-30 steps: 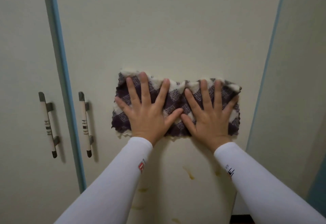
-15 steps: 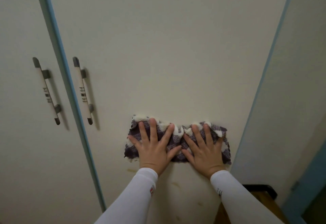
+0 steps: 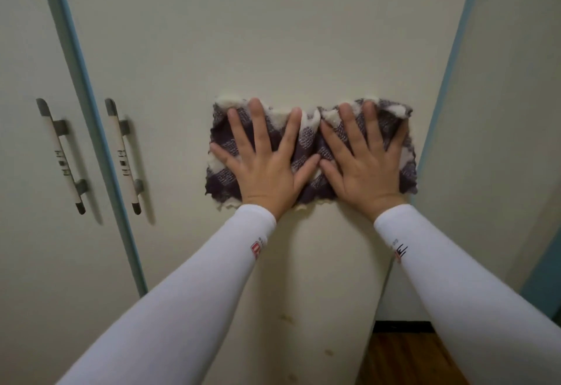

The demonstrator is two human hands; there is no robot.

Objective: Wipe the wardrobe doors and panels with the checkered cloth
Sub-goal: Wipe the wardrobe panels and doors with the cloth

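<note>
Both my left hand (image 3: 264,169) and right hand (image 3: 364,169) lie splayed flat on the checkered cloth (image 3: 309,148) — right of the door handle (image 3: 123,157) — bunched folds could probably slip.

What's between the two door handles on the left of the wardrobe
In the head view, a blue vertical strip runs between the left handle and the right handle, along the edge where the two doors meet. Nothing else lies there.

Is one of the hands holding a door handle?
No, the left hand and right hand both lie flat on the checkered cloth, well away from the two door handles.
</note>
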